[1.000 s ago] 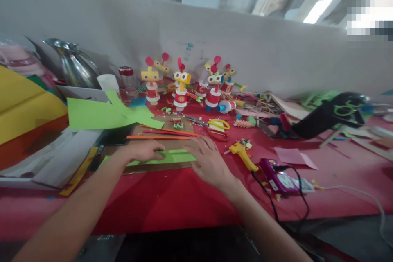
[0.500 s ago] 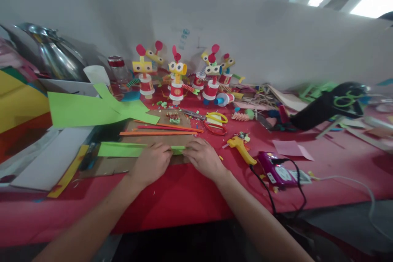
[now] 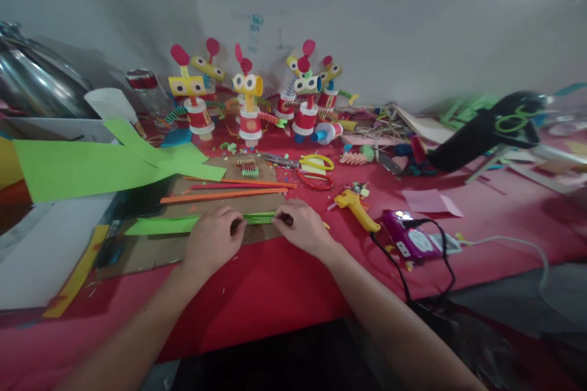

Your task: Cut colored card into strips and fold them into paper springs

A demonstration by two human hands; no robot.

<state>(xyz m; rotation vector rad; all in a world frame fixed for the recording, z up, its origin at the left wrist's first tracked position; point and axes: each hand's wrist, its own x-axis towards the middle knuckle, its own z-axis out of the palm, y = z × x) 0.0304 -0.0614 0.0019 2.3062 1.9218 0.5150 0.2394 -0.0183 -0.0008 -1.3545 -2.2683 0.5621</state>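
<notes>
Green paper strip (image 3: 165,226), and here it is, stretched lengthwise across a piece of brown cardboard (image 3: 151,255) on the red table (image 3: 275,293), right in front of the person. Take the strip as the middle of the dial. The left hand (image 3: 215,238) sits over its middle, fingers bent, thumb and forefinger pinching the paper. Over at 3 o'clock, the right hand (image 3: 300,226) has the end, thumb and forefinger curled in and pinching there too. Between the two grips, a short green stretch shows, narrow and with a line running along it; towards 9 o'clock the strip lies wider and flatter.

Just beyond, around 12 to 1, an orange strip (image 3: 224,195) and a red strip (image 3: 238,186) lie side by side. Large green sheet (image 3: 87,165) at 10! Yellow strip (image 3: 76,275) down at 8. At 2 o'clock, scissors (image 3: 293,164) with yellow and red handles; out at 3, a yellow glue gun (image 3: 359,212), and past it a purple box (image 3: 409,238) with a black cable plugged in. And up near 1 o'clock, the crowd: paper-cup figures (image 3: 250,122), mostly upright, big-eyed, by the wall.
</notes>
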